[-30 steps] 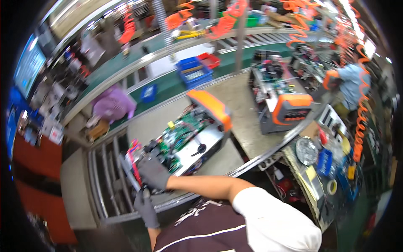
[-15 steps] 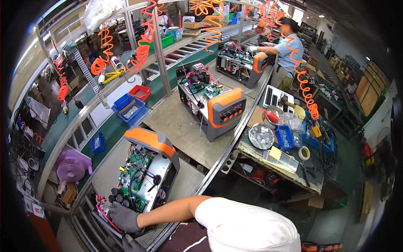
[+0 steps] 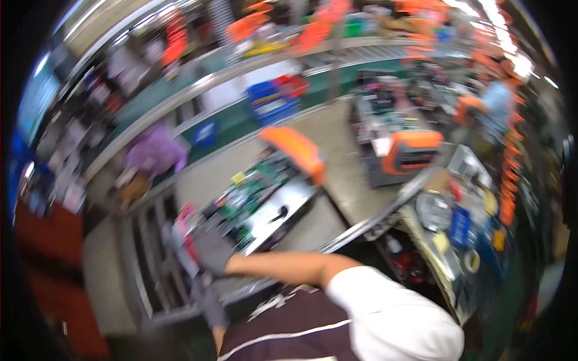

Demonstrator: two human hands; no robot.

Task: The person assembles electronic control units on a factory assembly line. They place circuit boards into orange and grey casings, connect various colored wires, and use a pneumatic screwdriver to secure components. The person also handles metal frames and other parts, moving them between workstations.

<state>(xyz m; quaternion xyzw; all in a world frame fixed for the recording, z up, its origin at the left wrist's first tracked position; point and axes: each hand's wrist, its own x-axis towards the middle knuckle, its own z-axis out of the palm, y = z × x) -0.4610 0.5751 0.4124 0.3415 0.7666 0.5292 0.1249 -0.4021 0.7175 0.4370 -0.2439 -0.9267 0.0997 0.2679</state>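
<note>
The picture is smeared by motion. An open machine with an orange-topped front panel point(image 3: 295, 151) lies before me, its green circuit board point(image 3: 256, 186) and bright metal plate point(image 3: 280, 210) exposed. At its near left end stands a narrow grey panel point(image 3: 178, 243) with red and blue wires point(image 3: 186, 215). My right hand point(image 3: 214, 249), in a dark grey glove, is against this panel and the wires; its fingers are blurred. Below it, my gloved left hand point(image 3: 209, 304) reaches up to the panel's lower end. Whether either hand grips the panel, I cannot tell.
Another orange-fronted machine point(image 3: 412, 153) stands farther right on the line. Roller bars point(image 3: 153, 259) lie left of my hands. A side bench point(image 3: 442, 259) holds a blue bin point(image 3: 460, 225) and a tape roll point(image 3: 471, 260). A co-worker point(image 3: 497, 111) stands at the far right.
The view has swung left, so everything sits farther right and is blurred. My right hand has left the board's end for the wired panel, and more of my left hand shows.
</note>
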